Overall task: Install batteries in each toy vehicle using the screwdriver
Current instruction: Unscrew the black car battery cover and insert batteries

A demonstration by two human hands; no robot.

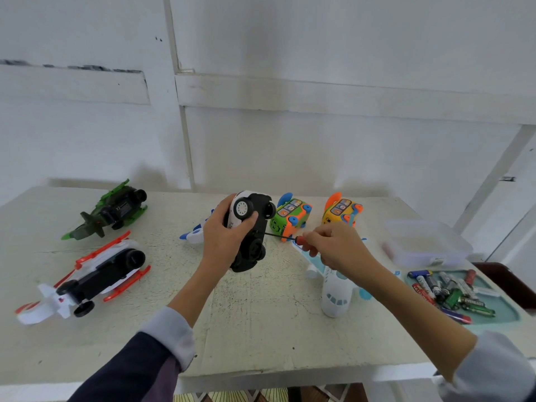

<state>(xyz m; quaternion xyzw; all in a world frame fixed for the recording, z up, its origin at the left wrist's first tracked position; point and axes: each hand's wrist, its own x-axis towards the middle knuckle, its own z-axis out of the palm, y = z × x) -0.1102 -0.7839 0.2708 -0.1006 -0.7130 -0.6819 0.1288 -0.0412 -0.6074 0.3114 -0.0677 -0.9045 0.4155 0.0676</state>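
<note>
We see the left hand (222,233) at the centre of the frame, its grip closed round a white and black toy car (250,230) that is held up above the surface (249,314) and turned so its black underside faces right. The thumb lies just below one white wheel. The right hand (333,245), just right of centre, pinches the orange handle of a screwdriver (282,237); its thin dark shaft runs left and the tip meets the car's underside.

Below the right hand a white and light blue toy plane (336,291) lies on the surface, partly hidden by the forearm. Another white and blue toy (193,235) peeks out behind the left hand. Beyond the car, in the middle of the frame, stand a green toy bus (290,216) and, further right, a yellow toy bus (342,211), both with orange trim.

At the left a green helicopter (111,211) lies upside down, and below it a white and red helicopter (92,275) also shows its black underside.

At the lower right a teal tray (504,311) holds a heap of batteries (449,290). Above it sits a clear plastic box (426,243)
</note>
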